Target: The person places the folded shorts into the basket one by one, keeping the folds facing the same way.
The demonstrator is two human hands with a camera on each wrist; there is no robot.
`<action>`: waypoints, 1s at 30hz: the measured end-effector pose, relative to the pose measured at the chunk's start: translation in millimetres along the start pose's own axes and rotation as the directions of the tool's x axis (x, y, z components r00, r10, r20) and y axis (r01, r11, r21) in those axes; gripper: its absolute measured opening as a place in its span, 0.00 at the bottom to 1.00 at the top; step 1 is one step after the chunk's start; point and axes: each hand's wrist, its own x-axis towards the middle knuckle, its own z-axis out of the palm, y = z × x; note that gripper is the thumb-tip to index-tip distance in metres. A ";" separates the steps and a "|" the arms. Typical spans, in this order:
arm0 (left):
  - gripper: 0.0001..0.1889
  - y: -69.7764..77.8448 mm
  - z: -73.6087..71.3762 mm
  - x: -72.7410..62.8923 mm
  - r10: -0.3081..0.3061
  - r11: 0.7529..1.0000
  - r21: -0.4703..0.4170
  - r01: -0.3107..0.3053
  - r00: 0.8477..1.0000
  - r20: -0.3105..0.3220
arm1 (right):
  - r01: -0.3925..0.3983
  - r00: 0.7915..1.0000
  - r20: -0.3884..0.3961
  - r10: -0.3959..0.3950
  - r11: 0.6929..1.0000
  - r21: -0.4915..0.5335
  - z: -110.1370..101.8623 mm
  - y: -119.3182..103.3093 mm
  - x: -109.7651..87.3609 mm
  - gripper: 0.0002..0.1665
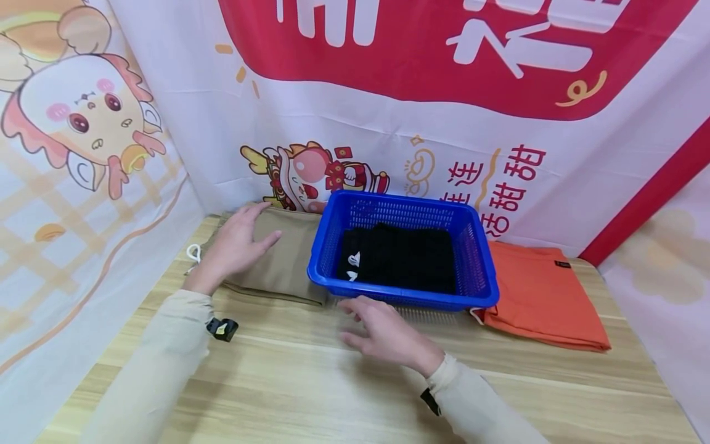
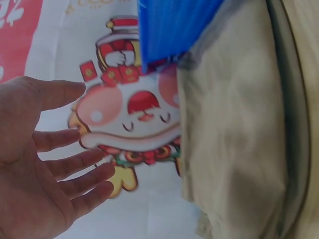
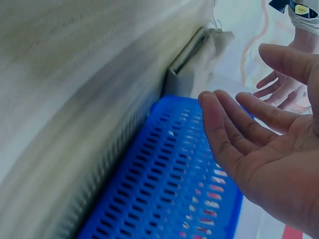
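one tan cloth lies below the left hand; just beyond the right hand stands the blue basket, black cloth inside it; farther right of that hand lies orange cloth; both hands are empty, thumbs apart from fingers.

Beneath its fingers, the left hand hides part of the folded khaki garment. Right of the right hand and its fingers, the blue basket covers an edge of the orange garment, whose black label is too small to read. Below those fingers, the right wrist view crops the basket.
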 end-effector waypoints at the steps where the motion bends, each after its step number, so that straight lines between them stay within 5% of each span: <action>1: 0.37 -4.6 0.3 0.1 -0.010 1.000 -0.005 0.010 1.000 -0.003 | -0.009 1.000 0.013 0.008 1.000 0.007 2.3 0.3 2.2 0.30; 15: 0.44 -60.3 2.8 -0.8 -0.222 0.973 -0.069 0.221 0.975 -0.007 | -0.216 0.972 0.125 0.201 0.970 0.115 27.8 -2.9 31.6 0.46; 24: 0.51 -93.1 6.3 4.1 -0.314 0.949 -0.013 0.316 0.946 0.080 | -0.296 0.949 0.158 0.272 0.942 0.160 42.2 -1.7 45.1 0.48; 30: 0.50 -111.5 10.4 6.3 -0.347 0.937 0.024 0.348 0.926 0.150 | -0.285 0.952 0.166 0.256 0.940 0.187 46.9 -3.2 52.2 0.49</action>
